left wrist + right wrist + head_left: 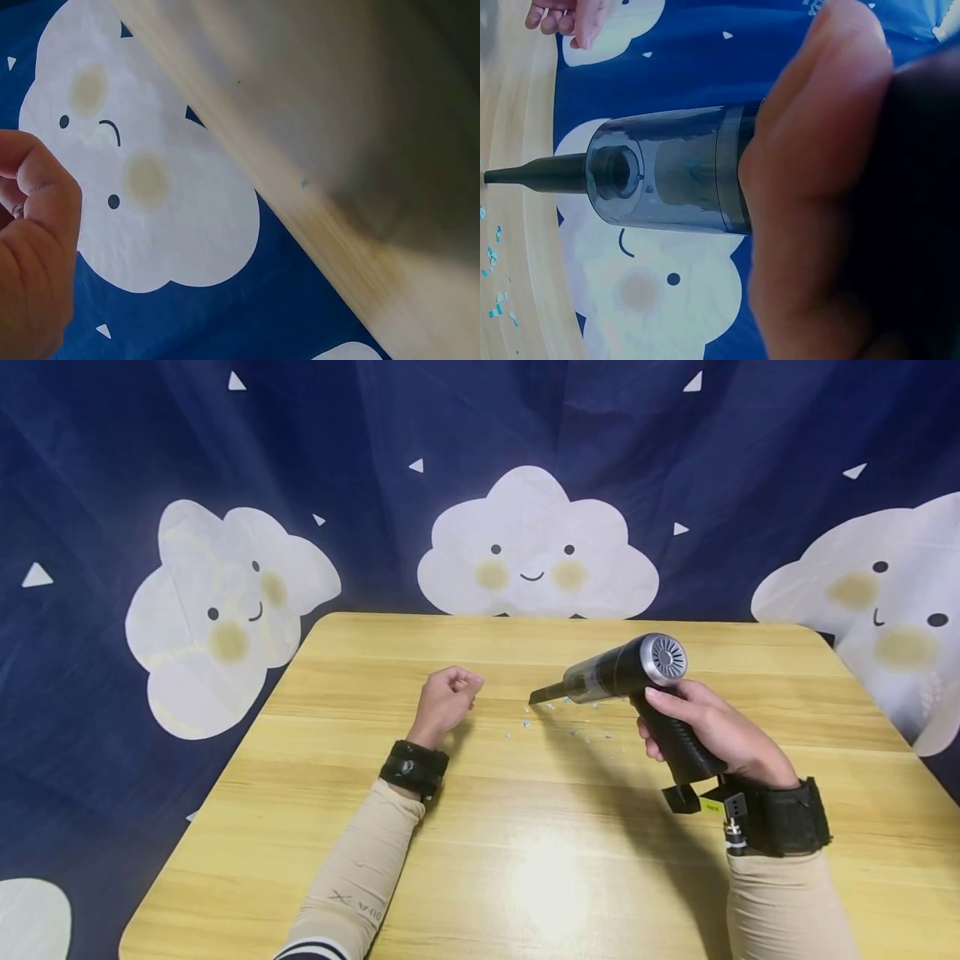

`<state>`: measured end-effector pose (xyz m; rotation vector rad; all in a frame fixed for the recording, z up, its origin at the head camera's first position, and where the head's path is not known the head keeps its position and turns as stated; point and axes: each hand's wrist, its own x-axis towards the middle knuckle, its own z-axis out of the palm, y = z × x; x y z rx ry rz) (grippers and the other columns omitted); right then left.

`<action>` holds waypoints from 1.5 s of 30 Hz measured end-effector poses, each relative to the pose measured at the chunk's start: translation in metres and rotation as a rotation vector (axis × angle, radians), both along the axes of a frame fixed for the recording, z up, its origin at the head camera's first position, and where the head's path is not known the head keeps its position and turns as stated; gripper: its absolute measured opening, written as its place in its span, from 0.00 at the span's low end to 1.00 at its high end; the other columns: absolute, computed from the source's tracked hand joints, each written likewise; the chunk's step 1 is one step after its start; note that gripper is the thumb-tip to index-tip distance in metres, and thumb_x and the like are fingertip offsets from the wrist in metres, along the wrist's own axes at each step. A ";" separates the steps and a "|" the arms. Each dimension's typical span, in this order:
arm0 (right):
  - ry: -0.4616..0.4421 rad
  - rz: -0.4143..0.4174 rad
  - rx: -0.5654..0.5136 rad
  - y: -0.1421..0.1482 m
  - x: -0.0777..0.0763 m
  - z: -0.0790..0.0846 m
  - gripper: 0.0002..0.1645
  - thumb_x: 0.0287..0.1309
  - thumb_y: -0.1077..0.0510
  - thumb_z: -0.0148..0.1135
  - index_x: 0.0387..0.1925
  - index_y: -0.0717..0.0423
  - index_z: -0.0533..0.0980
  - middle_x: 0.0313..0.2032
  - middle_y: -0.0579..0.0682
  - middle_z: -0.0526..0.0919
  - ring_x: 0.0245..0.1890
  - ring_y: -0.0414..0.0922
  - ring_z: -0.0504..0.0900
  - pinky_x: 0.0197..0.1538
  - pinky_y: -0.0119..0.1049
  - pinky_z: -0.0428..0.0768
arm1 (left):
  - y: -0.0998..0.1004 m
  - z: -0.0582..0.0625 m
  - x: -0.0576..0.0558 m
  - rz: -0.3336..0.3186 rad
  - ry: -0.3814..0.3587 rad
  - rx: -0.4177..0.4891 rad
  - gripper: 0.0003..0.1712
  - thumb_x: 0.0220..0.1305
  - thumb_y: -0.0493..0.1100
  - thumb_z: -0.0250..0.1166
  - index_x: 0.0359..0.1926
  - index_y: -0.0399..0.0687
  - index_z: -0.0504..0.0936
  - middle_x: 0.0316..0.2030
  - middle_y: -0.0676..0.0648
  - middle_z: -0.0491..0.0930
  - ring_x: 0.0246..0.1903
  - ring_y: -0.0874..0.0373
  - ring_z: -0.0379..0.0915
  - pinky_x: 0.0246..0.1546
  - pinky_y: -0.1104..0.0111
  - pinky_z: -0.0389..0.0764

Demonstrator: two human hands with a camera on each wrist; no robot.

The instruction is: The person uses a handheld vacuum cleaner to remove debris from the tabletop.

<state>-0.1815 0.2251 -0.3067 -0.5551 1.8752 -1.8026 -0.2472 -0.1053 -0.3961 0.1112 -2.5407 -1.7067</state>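
Note:
My right hand [708, 722] grips the black handle of a handheld vacuum cleaner [626, 672], its silver vented end facing me. The narrow black nozzle [547, 692] slants down to the left, its tip close over the table among small blue and white paper scraps [527, 724]. Through the clear dust cup [679, 169] in the right wrist view, a few bluish bits show inside. Left of the nozzle, my left hand [446, 697] hovers over the table with loosely curled fingers and holds nothing. Those bent fingers [37, 187] also show at the edge of the left wrist view.
The scraps lie scattered on a light wooden table [300, 810], mostly below and right of the nozzle tip. Behind the table's far edge hangs a dark blue curtain [360, 435] with smiling white clouds. Black straps with cameras sit on both wrists.

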 end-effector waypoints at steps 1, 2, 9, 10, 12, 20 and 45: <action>0.002 0.000 0.004 0.000 0.000 0.000 0.13 0.74 0.56 0.40 0.51 0.63 0.61 0.28 0.54 0.75 0.25 0.44 0.78 0.30 0.34 0.82 | 0.000 0.000 0.000 0.001 0.004 0.001 0.11 0.63 0.49 0.63 0.34 0.45 0.79 0.25 0.42 0.78 0.30 0.42 0.78 0.26 0.66 0.70; 0.006 0.000 0.008 0.000 0.000 0.001 0.13 0.74 0.56 0.40 0.51 0.63 0.61 0.28 0.54 0.75 0.25 0.44 0.78 0.30 0.34 0.82 | 0.000 0.000 0.000 0.002 0.009 0.000 0.11 0.63 0.49 0.63 0.34 0.45 0.79 0.24 0.43 0.78 0.30 0.42 0.78 0.26 0.66 0.70; 0.010 0.008 0.001 0.002 0.001 0.001 0.14 0.74 0.57 0.39 0.49 0.66 0.61 0.28 0.53 0.75 0.25 0.44 0.78 0.30 0.34 0.82 | -0.001 0.000 -0.001 -0.005 0.010 0.005 0.11 0.64 0.48 0.63 0.34 0.45 0.79 0.29 0.36 0.79 0.31 0.42 0.78 0.28 0.65 0.70; 0.009 0.010 -0.002 0.002 0.001 0.001 0.14 0.74 0.57 0.39 0.49 0.66 0.61 0.28 0.53 0.75 0.25 0.44 0.78 0.30 0.34 0.82 | -0.001 0.000 -0.001 -0.005 0.009 0.006 0.11 0.64 0.48 0.63 0.34 0.45 0.79 0.29 0.34 0.80 0.31 0.42 0.78 0.29 0.65 0.70; 0.011 0.013 -0.003 0.002 0.001 0.001 0.13 0.74 0.57 0.39 0.48 0.65 0.61 0.28 0.53 0.75 0.25 0.44 0.78 0.30 0.34 0.82 | -0.001 0.000 -0.001 -0.005 0.009 0.007 0.11 0.64 0.48 0.63 0.34 0.45 0.79 0.30 0.33 0.80 0.30 0.44 0.78 0.29 0.64 0.70; 0.027 0.016 0.003 0.001 0.002 0.001 0.13 0.74 0.57 0.39 0.48 0.64 0.62 0.28 0.53 0.75 0.24 0.44 0.78 0.29 0.34 0.81 | 0.000 0.002 -0.001 -0.003 0.015 0.012 0.09 0.64 0.46 0.63 0.34 0.44 0.79 0.29 0.34 0.80 0.28 0.46 0.77 0.31 0.64 0.70; 0.017 0.020 -0.011 0.000 0.004 0.001 0.14 0.75 0.56 0.38 0.50 0.64 0.60 0.28 0.52 0.76 0.24 0.43 0.78 0.29 0.34 0.81 | -0.001 0.000 -0.001 -0.002 0.006 0.001 0.10 0.65 0.47 0.62 0.34 0.45 0.79 0.24 0.42 0.78 0.31 0.41 0.77 0.28 0.64 0.69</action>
